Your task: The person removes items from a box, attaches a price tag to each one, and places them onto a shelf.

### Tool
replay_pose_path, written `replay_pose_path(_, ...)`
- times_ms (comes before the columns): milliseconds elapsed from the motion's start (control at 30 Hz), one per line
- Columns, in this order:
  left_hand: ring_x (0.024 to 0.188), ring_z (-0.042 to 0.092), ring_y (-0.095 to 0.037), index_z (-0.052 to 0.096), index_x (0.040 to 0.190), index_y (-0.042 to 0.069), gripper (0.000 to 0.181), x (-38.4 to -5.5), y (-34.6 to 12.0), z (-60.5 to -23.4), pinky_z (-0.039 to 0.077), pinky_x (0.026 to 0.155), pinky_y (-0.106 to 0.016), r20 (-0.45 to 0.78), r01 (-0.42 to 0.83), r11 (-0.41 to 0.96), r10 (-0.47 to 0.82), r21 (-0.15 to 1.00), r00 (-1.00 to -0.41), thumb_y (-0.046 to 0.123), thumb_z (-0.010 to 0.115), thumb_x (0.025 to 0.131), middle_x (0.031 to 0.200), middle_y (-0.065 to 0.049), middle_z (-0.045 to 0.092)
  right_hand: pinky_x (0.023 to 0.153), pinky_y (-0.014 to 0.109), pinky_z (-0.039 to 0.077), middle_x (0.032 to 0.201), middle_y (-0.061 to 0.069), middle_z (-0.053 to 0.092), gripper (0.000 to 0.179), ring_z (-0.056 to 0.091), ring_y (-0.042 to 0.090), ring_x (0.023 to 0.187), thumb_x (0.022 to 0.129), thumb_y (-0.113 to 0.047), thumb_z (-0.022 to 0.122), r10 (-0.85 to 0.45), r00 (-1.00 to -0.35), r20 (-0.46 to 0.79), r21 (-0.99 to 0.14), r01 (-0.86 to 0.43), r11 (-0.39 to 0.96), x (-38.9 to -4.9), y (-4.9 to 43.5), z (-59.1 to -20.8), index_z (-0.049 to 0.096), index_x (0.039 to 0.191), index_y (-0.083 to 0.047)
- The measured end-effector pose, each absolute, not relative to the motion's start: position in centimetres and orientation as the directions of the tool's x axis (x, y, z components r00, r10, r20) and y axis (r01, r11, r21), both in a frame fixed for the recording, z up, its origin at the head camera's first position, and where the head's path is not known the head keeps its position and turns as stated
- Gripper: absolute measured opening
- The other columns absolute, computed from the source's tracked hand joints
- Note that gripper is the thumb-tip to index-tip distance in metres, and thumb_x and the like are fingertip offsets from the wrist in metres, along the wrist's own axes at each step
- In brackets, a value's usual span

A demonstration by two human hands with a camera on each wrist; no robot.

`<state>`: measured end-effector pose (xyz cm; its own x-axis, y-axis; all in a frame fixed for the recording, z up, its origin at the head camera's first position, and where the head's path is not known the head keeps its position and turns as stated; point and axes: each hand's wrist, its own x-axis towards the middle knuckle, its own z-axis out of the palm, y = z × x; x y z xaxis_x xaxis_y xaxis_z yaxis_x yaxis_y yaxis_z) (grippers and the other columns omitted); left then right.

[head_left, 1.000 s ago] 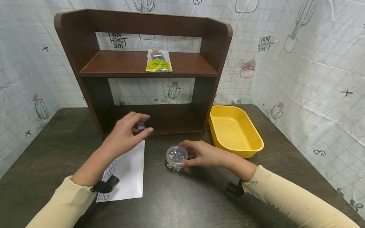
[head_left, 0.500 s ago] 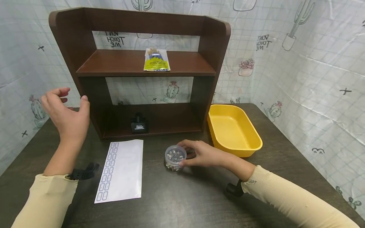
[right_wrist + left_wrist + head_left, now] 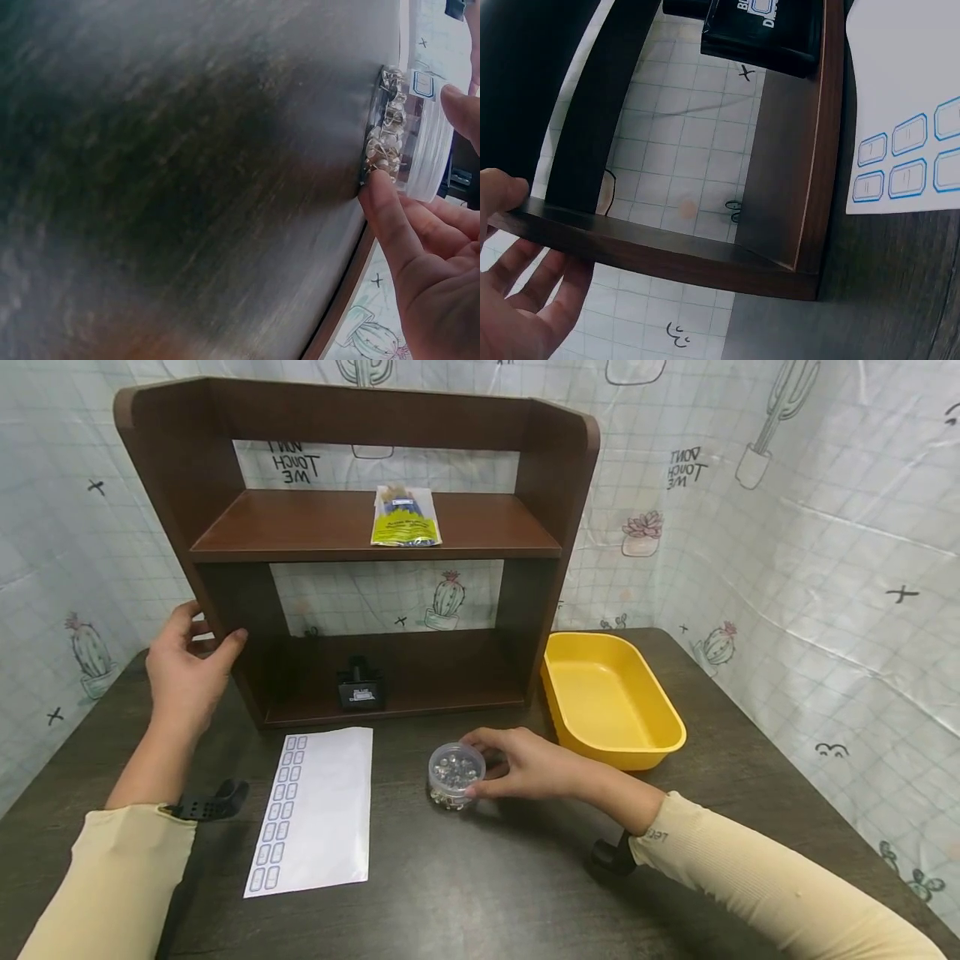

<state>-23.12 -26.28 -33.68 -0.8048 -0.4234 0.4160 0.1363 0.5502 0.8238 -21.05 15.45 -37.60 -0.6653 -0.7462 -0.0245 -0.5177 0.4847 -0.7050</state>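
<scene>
My left hand [image 3: 183, 672] grips the left side panel of a dark brown wooden shelf [image 3: 555, 518], thumb on one face and fingers on the other. In the left wrist view, the panel edge runs between the thumb [image 3: 506, 189] and fingers [image 3: 551, 296]. My right hand [image 3: 528, 766] holds a small round clear jar [image 3: 454, 770] upright on the table. Small shiny metallic and clear pieces fill the jar [image 3: 386, 131] under its clear lid, and a small blue-edged label is on its side.
A black box-like thing [image 3: 362, 695] with white lettering stands on the lower shelf board. The upper board bears a yellow-green packet [image 3: 406, 522]. A label sheet [image 3: 322, 810] lies left of the jar; a yellow tray [image 3: 611, 697] stands right of the shelf.
My left hand has moved left from in front of the black thing and has come down onto the shelf's side panel. My right hand has stayed on the jar.
</scene>
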Motion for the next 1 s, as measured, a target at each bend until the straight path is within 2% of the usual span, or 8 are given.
replay_pose_path(100,0.091,0.053,0.012,0.057,0.149,0.029,0.051,-23.2,-26.3,-33.6,0.044,0.074,-0.009,0.423,0.141,0.557,-0.419,0.818,-0.803,0.028,0.068,0.099,0.106,0.026,0.054,0.090,0.025,0.061,0.125,0.013,0.073,0.063,0.070,0.023,0.116,0.089,-0.024,0.085,-0.747,-0.665,-0.017,-0.701,-0.525,0.483,-21.1,15.4,-37.6,0.056,0.141,-0.001)
replay_pose_path(233,0.090,0.052,0.012,0.057,0.149,0.026,0.051,-23.1,-26.2,-33.6,0.043,0.073,-0.008,0.437,0.141,0.580,-0.408,0.802,-0.802,0.027,0.068,0.099,0.110,0.021,0.056,0.089,0.024,0.062,0.125,0.013,0.072,0.064,0.071,0.023,0.115,0.090,-0.024,0.084,-0.742,-0.670,-0.021,-0.685,-0.531,0.499,-21.2,15.3,-37.4,0.055,0.141,0.001)
replay_pose_path(367,0.090,0.052,0.012,0.058,0.148,0.025,0.050,-23.2,-26.2,-33.7,0.042,0.073,-0.009,0.455,0.157,0.588,-0.402,0.794,-0.795,0.026,0.066,0.099,0.107,0.024,0.054,0.091,0.027,0.062,0.124,0.011,0.073,0.064,0.071,0.021,0.113,0.090,-0.027,0.084,-0.724,-0.689,-0.020,-0.630,-0.554,0.544,-21.8,15.3,-36.4,0.056,0.140,0.000)
replay_pose_path(467,0.090,0.051,0.013,0.058,0.148,0.026,0.049,-23.2,-26.2,-33.7,0.042,0.074,-0.010,0.462,0.162,0.592,-0.401,0.789,-0.791,0.027,0.065,0.100,0.106,0.024,0.054,0.093,0.033,0.062,0.121,0.009,0.074,0.062,0.071,0.019,0.109,0.089,-0.028,0.085,-0.707,-0.707,0.003,-0.577,-0.579,0.576,-23.0,15.3,-35.3,0.058,0.138,-0.002)
replay_pose_path(633,0.093,0.051,0.012,0.058,0.148,0.026,0.048,-23.2,-26.2,-33.9,0.042,0.077,-0.010,0.475,0.167,0.603,-0.397,0.780,-0.785,0.026,0.064,0.100,0.113,0.015,0.060,0.096,0.040,0.061,0.118,0.010,0.075,0.058,0.072,0.021,0.105,0.089,-0.026,0.085,-0.690,-0.724,0.014,-0.535,-0.588,0.606,-25.6,15.0,-33.3,0.060,0.136,-0.001)
replay_pose_path(867,0.095,0.050,0.014,0.061,0.145,0.023,0.046,-23.2,-26.3,-34.1,0.041,0.076,-0.008,0.503,0.194,0.606,-0.393,0.771,-0.770,0.024,0.064,0.100,0.105,0.024,0.055,0.102,0.045,0.058,0.121,0.015,0.074,0.059,0.072,0.028,0.111,0.092,-0.028,0.081,-0.673,-0.739,-0.016,-0.477,-0.586,0.655,-29.0,14.0,-32.1,0.059,0.137,0.002)
replay_pose_path(1000,0.091,0.050,0.015,0.061,0.145,0.021,0.045,-23.2,-26.2,-34.2,0.041,0.076,-0.008,0.517,0.208,0.613,-0.384,0.762,-0.765,0.023,0.064,0.100,0.107,0.019,0.058,0.102,0.043,0.057,0.124,0.014,0.073,0.061,0.070,0.026,0.112,0.093,-0.030,0.080,-0.645,-0.762,-0.056,-0.468,-0.551,0.691,-30.4,13.6,-32.4,0.058,0.139,0.002)
